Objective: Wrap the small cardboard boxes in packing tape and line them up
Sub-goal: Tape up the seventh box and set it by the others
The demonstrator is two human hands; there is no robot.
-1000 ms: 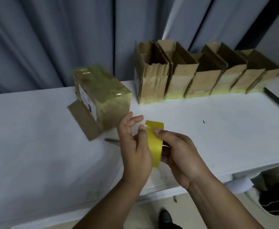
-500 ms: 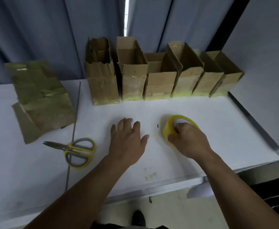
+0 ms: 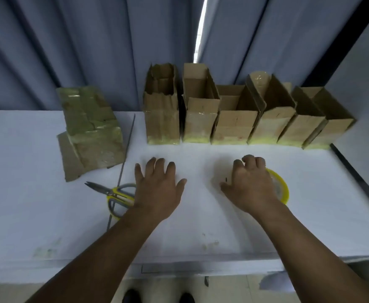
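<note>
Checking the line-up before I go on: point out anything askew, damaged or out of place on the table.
The tape-wrapped cardboard box lies apart, left of the row of open brown cardboard boxes, askew on a flat piece of cardboard. The row's leftmost box has a ragged, crumpled top edge.

A makeshift packing station: white tabletop (image 3: 201, 226) against grey curtains (image 3: 91, 51), open boxes (image 3: 234, 121) in a row, tape (image 3: 282, 189) and scissors (image 3: 115, 193).
</note>
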